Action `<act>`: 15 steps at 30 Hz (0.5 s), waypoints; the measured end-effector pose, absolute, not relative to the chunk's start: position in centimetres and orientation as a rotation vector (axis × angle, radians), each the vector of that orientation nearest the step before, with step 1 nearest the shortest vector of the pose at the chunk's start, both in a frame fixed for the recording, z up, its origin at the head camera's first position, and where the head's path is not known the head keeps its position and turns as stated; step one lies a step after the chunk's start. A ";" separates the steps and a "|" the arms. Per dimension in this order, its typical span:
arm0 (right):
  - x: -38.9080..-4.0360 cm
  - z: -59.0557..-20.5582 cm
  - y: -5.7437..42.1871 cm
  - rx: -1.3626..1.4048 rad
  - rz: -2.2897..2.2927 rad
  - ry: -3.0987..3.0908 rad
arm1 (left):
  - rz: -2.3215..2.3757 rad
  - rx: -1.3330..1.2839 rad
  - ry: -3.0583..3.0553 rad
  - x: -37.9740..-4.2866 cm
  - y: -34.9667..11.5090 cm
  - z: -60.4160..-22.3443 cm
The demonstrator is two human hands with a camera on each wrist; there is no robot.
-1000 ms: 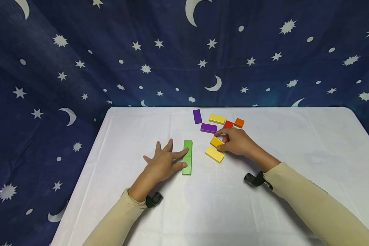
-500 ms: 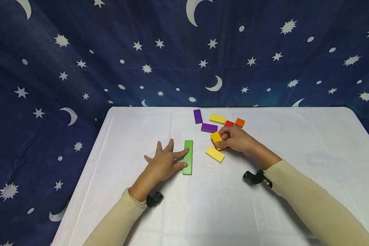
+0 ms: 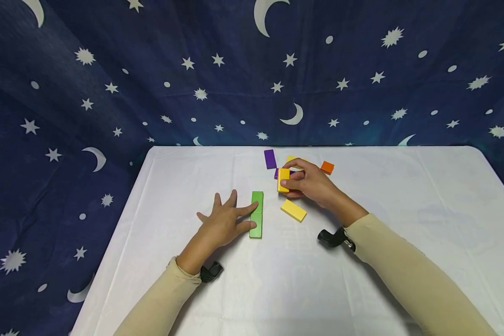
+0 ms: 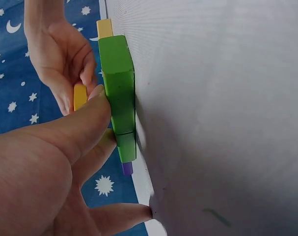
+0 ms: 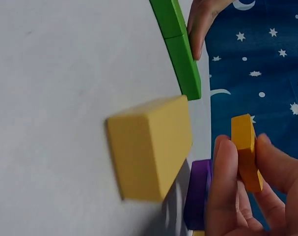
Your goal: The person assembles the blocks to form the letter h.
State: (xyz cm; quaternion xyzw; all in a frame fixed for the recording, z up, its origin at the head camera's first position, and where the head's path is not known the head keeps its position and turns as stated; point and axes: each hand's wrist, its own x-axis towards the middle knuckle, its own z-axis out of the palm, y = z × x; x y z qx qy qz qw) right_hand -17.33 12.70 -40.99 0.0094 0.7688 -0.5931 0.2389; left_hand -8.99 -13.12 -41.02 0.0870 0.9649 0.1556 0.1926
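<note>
A small yellow rectangular wooden block (image 3: 283, 180) is pinched in the right hand (image 3: 308, 183), thumb on one face and fingers on the other, held up off the white cloth-covered surface (image 3: 361, 261); the right wrist view shows it (image 5: 246, 152) clear of the cloth between the fingertips (image 5: 222, 162). Just below it on the surface lies a second yellow block (image 3: 293, 210), flat and untouched, large in the right wrist view (image 5: 149, 147).

To the left, two green rectangular blocks (image 3: 256, 220) lie end to end in a line. The left hand (image 3: 222, 224) rests flat on the surface with fingers spread and straight, its thumb and forefinger tips touching the side of the green blocks (image 4: 117, 93); that grip holds nothing.

Behind the right hand lie more blocks: a purple block (image 3: 270, 158) standing alone, another purple block (image 3: 276, 173) mostly hidden by the held piece, a yellow one (image 3: 291, 158) partly covered by the fingers, and an orange block (image 3: 327, 167) to the right. A dark blue cloth with white stars and moons (image 3: 151, 74) hangs behind the surface.
</note>
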 end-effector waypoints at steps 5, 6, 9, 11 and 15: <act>-17.6 -41.1 11.4 0.028 -1.761 2.003 | 0.426 0.247 2.704 -9.0 -13.1 -41.0; -17.6 -41.1 11.2 0.029 -1.783 1.985 | 0.424 0.248 2.704 -9.0 -13.1 -41.0; -17.8 -41.4 10.3 0.037 -1.819 1.971 | 0.423 0.246 2.703 -9.0 -13.1 -41.0; -17.9 -41.6 9.7 0.040 -1.817 1.996 | 0.421 0.241 2.699 -9.0 -13.1 -41.0; -18.1 -41.8 8.5 0.044 -1.743 2.136 | 0.408 0.234 2.698 -9.1 -13.1 -41.0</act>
